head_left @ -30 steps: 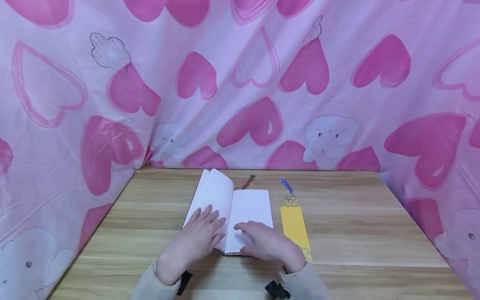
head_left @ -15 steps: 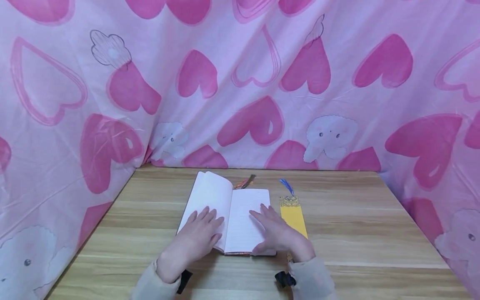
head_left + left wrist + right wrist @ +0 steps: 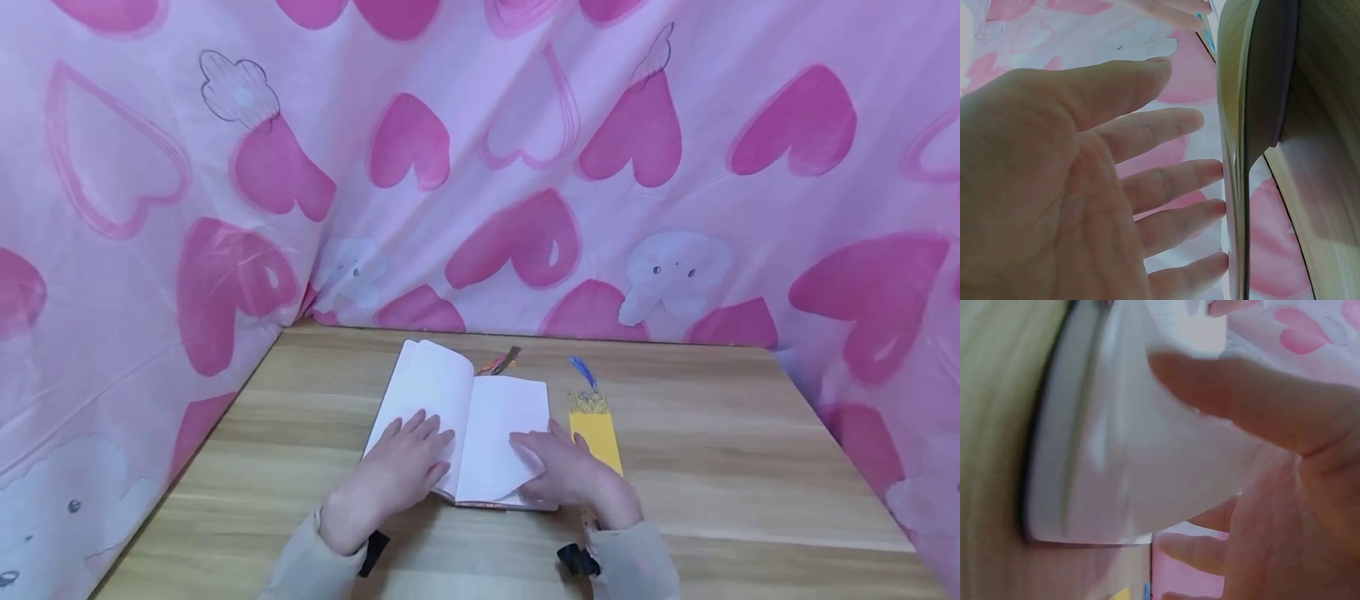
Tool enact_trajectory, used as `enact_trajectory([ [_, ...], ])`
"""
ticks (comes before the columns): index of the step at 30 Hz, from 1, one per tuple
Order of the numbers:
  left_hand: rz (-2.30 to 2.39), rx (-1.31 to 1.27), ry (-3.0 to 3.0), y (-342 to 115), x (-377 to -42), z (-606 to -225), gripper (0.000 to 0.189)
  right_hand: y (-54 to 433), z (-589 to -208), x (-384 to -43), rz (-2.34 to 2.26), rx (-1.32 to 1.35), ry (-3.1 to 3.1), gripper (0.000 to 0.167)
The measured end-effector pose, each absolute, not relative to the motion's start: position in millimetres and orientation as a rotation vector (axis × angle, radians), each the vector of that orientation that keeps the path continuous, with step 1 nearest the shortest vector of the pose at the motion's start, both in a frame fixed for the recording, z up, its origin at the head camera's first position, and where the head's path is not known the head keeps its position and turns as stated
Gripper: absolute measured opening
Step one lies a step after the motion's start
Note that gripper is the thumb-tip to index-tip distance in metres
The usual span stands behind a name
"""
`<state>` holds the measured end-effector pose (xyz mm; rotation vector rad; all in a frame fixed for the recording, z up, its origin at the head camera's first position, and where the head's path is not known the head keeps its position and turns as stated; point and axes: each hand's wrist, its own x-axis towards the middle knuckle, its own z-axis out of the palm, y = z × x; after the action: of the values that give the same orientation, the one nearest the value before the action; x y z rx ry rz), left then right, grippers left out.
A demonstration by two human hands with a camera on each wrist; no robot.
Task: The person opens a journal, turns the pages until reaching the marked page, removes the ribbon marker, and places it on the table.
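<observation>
A notebook [image 3: 504, 404] lies spread on the wooden table, its left side raised and tilted. On the left page [image 3: 427, 387] rest the fingertips of my left hand [image 3: 397, 471], fingers straight and spread; the left wrist view has them against the paper's face. My right hand [image 3: 573, 475] is at the lower right corner and pinches a page [image 3: 1172, 450], whose edge curls up off the sheets below. In the right wrist view the thumb is on one side of this page and fingers are behind it. Right of the notebook is a yellow bookmark [image 3: 596, 437], partly covered by the right hand.
A blue tassel [image 3: 582, 373] extends from the bookmark's top. Ribbon and reddish threads [image 3: 502, 362] stick out above the notebook. A pink heart-patterned cloth [image 3: 517, 233] hangs behind and at both sides of the wooden table [image 3: 720, 467].
My right hand swept right across the right page to its outer edge, and the page's lower corner has come up in it. My left hand stays on the left page. The view shifted slightly.
</observation>
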<state>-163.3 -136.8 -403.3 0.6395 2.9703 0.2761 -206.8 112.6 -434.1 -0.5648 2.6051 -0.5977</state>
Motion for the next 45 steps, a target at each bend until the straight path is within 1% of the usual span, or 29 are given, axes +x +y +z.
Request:
enact_trajectory([
  [4, 0.248, 0.654, 2.982, -136, -163, -403, 0.040, 115, -431, -207, -0.717, -0.593, 2.640, 0.054],
  [7, 0.237, 0.644, 3.010, -136, -163, -402, 0.040, 114, -431, -210, -0.765, -0.669, 2.753, 0.047],
  [9, 0.232, 0.631, 3.013, -137, -163, -401, 0.040, 111, -432, -212, -0.806, -0.685, 2.820, 0.048],
  [15, 0.195, 0.659, 3.045, -139, -162, -402, 0.040, 100, -434, -211, -1.003, -0.590, 2.919, 0.056],
  [20, 0.183, 0.710, 3.121, -140, -163, -404, 0.037, 85, -432, -209, -1.337, -0.414, 2.861, 0.071],
  [23, 0.183, 0.754, 3.172, -141, -163, -405, 0.031, 75, -432, -206, -1.523, -0.356, 2.780, 0.076],
  [28, 0.182, 0.795, 3.287, -141, -164, -406, 0.014, 57, -434, -195, -1.692, -0.326, 2.577, 0.077],
  [31, 0.174, 0.806, 3.332, -142, -163, -406, 0.011, 47, -435, -188, -1.770, -0.292, 2.417, 0.078],
  [33, 0.173, 0.826, 3.348, -143, -163, -405, 0.014, 42, -436, -185, -1.793, -0.284, 2.349, 0.077],
  [34, 0.174, 0.838, 3.359, -143, -164, -404, 0.018, 40, -436, -183, -1.796, -0.306, 2.337, 0.075],
  [39, 0.207, 0.911, 3.430, -144, -166, -402, 0.049, 35, -437, -177, -1.702, -0.482, 2.408, 0.061],
  [42, 0.213, 0.980, 3.469, -143, -167, -399, 0.049, 33, -436, -174, -1.633, -0.545, 2.458, 0.056],
  [45, 0.231, 1.055, 3.480, -141, -169, -395, 0.048, 33, -435, -174, -1.597, -0.566, 2.479, 0.056],
])
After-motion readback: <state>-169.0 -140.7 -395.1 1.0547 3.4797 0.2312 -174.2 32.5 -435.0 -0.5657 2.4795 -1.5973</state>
